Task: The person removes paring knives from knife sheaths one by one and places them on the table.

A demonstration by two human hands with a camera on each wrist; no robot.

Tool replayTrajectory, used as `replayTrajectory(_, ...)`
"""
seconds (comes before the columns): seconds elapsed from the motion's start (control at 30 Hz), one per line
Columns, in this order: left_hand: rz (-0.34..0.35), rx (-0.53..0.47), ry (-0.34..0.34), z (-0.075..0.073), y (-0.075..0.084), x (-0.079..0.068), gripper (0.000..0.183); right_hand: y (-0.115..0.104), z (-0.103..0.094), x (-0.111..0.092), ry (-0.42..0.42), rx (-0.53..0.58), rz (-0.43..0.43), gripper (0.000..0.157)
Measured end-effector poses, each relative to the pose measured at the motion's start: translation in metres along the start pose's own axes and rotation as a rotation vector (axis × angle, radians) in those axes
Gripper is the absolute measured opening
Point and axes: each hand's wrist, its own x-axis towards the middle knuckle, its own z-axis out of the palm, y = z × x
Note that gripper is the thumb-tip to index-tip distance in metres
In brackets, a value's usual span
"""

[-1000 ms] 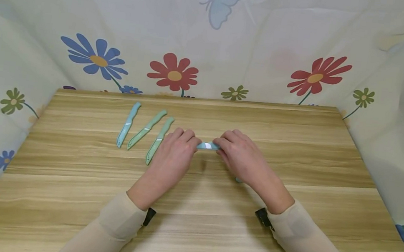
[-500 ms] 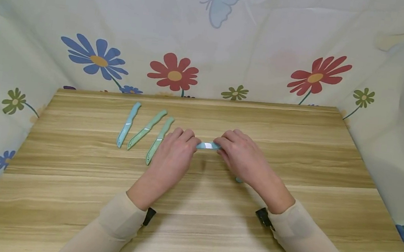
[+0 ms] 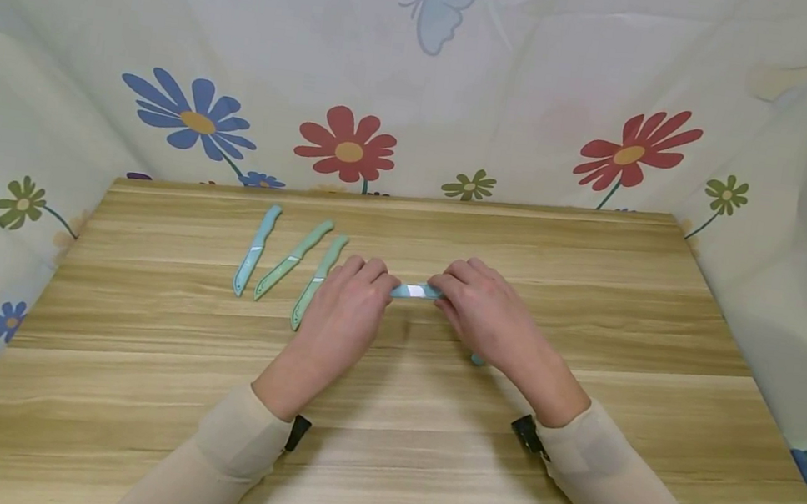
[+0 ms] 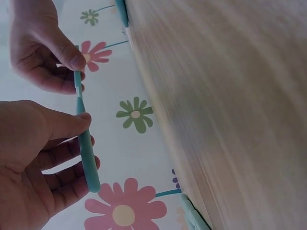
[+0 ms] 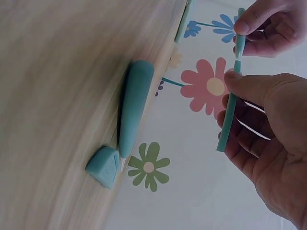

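Observation:
A light-blue paring knife (image 3: 415, 291) with a blue blade sheath is held level above the table by both hands. My left hand (image 3: 350, 304) pinches its handle (image 4: 88, 158) between thumb and fingers. The sheath end (image 5: 231, 112) is pinched by my right hand (image 3: 482, 305). A short pale strip shows between handle and sheath. Below my right hand lies another blue knife (image 5: 136, 108), mostly hidden in the head view. The nearest thing on my left hand's other side is a green sheathed knife (image 3: 307, 295), partly covered by that hand.
A second green knife (image 3: 292, 259) and a blue knife (image 3: 256, 251), both sheathed, lie at the left of the wood-grain table (image 3: 130, 386). A flower-printed curtain (image 3: 526, 116) stands behind and along both sides of the table.
My right hand has shifted very slightly to the right, and the pale strip between handle and sheath looks a little wider. The knives on the table have not moved.

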Motion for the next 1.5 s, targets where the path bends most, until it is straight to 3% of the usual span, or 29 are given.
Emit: replayTrajectory(1.5, -0.034, 0.008, 0.007, -0.0021, -0.0038, 0.0018, 0.011, 0.0053, -0.0036, -0.0002, 0.000, 0.006, 0.024, 0.025)
